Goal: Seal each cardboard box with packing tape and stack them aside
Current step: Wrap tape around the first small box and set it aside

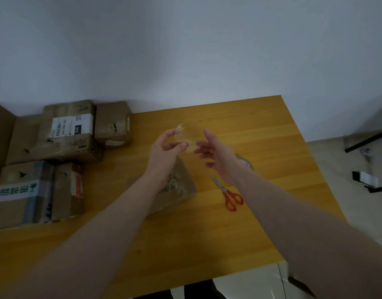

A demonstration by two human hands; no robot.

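- Left hand (167,147) pinches a clear strip of packing tape (185,139) above the wooden table (261,130).
- Right hand (213,152) — fingers loose, just beside the strip's other end; contact unclear.
- Small cardboard box (175,188) lies under the forearms.
- Red-handled scissors (229,194) right of it; stacked boxes (67,134) far left.

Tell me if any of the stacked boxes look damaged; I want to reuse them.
Yes. The small box at the back of the pile on the table's left has a torn hole in its front face. The others show small punctures and peeling labels. All look worn.
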